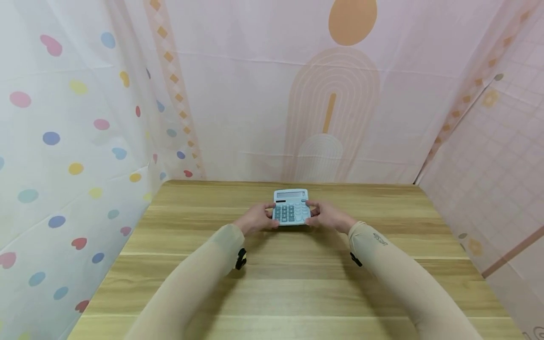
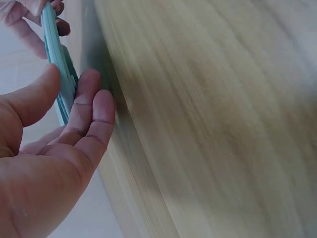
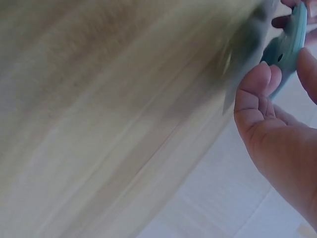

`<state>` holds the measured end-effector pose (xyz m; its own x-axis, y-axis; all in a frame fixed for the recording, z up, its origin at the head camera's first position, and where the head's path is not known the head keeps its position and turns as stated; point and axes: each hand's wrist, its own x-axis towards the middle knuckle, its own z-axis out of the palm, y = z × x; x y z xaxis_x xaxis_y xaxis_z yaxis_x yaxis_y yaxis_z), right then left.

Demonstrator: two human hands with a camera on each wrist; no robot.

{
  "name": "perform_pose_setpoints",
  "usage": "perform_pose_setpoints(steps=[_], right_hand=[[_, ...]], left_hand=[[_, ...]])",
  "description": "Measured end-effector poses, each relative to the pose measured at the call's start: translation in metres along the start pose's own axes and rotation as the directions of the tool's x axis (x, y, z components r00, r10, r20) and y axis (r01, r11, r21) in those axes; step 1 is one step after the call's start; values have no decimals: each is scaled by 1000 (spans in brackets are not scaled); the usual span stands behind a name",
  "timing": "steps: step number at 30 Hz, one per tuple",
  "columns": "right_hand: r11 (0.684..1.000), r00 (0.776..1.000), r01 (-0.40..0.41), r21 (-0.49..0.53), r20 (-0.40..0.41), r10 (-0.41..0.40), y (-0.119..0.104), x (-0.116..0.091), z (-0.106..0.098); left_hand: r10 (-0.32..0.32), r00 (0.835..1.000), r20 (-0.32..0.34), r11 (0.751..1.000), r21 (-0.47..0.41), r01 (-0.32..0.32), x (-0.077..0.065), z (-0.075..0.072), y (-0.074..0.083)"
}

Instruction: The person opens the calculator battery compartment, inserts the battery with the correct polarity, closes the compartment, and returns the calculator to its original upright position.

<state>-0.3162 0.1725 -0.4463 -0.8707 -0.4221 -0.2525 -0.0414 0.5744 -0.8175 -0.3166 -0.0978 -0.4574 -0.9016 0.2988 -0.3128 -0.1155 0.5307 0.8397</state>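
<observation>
A light blue calculator (image 1: 291,208) with darker teal number keys is held between both hands, its display edge toward the back wall. My left hand (image 1: 258,217) grips its left edge, and in the left wrist view the thumb lies on the key side with fingers (image 2: 88,99) underneath. On the opposite edge my right hand (image 1: 327,216) pinches it the same way. The right wrist view shows the calculator (image 3: 292,49) edge-on, raised off the wood, with a shadow on the table beyond it. The fingers' far parts are hidden behind it.
A wood-grain table (image 1: 289,293) spreads under both forearms. Behind it hangs a pale curtain (image 1: 238,104) with arch patterns, meeting the table's back edge. A dotted curtain (image 1: 76,198) borders the left side, a checked one (image 1: 488,156) the right. Each wrist wears a black strap piece (image 1: 241,259).
</observation>
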Motion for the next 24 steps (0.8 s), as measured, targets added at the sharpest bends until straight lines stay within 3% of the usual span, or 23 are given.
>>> perform_pose_setpoints(steps=[10, 19, 24], right_hand=[[998, 999, -36, -52, -32, 34, 2, 14, -1], [962, 991, -60, -266, -134, 24, 1, 21, 5], [946, 986, -53, -319, -166, -1, 4, 23, 11]], left_hand=[[25, 993, -115, 986, 168, -5, 14, 13, 10], [137, 971, -196, 926, 374, -55, 24, 25, 10], [111, 969, -220, 928, 372, -22, 25, 31, 9]])
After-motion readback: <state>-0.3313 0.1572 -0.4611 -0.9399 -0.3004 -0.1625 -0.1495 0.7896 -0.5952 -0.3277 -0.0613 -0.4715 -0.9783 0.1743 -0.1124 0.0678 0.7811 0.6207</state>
